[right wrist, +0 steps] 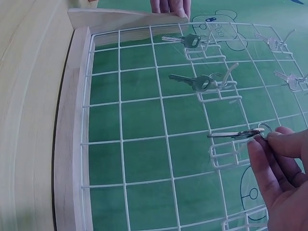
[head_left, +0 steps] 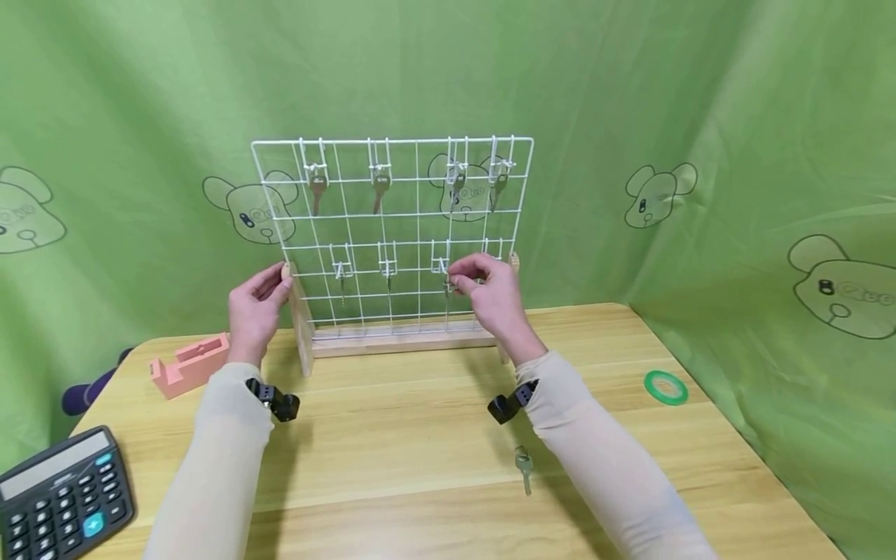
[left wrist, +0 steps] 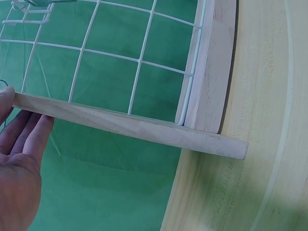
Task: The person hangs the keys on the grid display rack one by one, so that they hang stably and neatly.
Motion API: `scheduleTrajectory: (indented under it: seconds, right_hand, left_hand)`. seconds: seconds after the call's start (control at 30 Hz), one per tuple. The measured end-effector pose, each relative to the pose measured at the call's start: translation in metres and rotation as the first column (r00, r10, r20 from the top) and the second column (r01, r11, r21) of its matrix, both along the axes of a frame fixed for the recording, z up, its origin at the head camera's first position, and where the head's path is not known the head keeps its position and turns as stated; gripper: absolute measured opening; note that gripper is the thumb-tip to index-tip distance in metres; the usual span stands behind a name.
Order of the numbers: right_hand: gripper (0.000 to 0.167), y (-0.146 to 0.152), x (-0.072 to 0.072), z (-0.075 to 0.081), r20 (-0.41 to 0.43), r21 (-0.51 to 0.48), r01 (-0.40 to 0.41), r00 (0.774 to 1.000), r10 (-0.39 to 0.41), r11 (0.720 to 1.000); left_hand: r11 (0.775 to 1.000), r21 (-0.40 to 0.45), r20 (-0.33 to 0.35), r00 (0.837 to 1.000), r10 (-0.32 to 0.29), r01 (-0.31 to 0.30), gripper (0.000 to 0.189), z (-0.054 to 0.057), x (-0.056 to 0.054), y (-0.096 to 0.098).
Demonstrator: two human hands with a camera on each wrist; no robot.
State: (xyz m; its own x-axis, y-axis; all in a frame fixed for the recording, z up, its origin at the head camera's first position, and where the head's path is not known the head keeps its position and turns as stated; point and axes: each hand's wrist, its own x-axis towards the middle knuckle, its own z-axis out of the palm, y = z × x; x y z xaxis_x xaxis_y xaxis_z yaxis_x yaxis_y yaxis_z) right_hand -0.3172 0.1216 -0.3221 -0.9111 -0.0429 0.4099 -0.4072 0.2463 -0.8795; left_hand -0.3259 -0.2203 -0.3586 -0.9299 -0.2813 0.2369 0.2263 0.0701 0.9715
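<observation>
A white wire grid rack (head_left: 418, 194) stands in wooden feet at the back of the table. My left hand (head_left: 255, 311) grips the top of its left wooden side post (left wrist: 120, 122), thumb on one side and fingers on the other. Between thumb and fingers, my right hand (head_left: 493, 292) pinches a key (right wrist: 236, 134) by its ring (right wrist: 264, 127), at the third wire hook (right wrist: 224, 155) of the lower row. Whether the ring is over the hook, I cannot tell. Keys hang from the two lower hooks to the left, such as this silver key (right wrist: 199, 83). Several more hang along the upper row.
One loose key (head_left: 523, 467) lies on the table near my right forearm. A green tape roll (head_left: 650, 386) lies at the right. On the left are a pink tape dispenser (head_left: 192, 365) and a black calculator (head_left: 66, 498). Green curtain (head_left: 574, 93) surrounds the table's back and sides.
</observation>
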Motion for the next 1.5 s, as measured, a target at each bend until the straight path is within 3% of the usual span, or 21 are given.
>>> scheduleTrajectory:
  seconds: [0.53, 0.9, 1.07, 1.5]
  right_hand:
    - [0.015, -0.007, -0.013, -0.011, -0.012, -0.071, 0.068, 0.998, -0.069, 0.995]
    - [0.018, -0.006, -0.008, -0.02, 0.021, -0.053, 0.079, 0.997, -0.078, 0.996]
    - [0.021, -0.003, -0.005, -0.024, 0.024, -0.062, 0.051, 0.998, -0.049, 0.997]
    - [0.019, 0.016, 0.013, -0.032, 0.011, 0.121, 0.015, 1.0, -0.016, 0.993]
  left_hand:
    - [1.0, 0.009, -0.006, 1.0, -0.004, 0.004, 0.045, 0.0, -0.001, 0.0]
    - [1.0, -0.017, 0.018, 1.0, 0.008, -0.008, 0.045, -0.004, 0.002, 0.0]
    - [1.0, -0.013, -0.012, 1.0, 0.0, 0.0, 0.044, -0.001, -0.001, 0.001]
    - [1.0, -0.013, -0.022, 1.0, 0.01, -0.011, 0.043, 0.0, 0.001, 0.001]
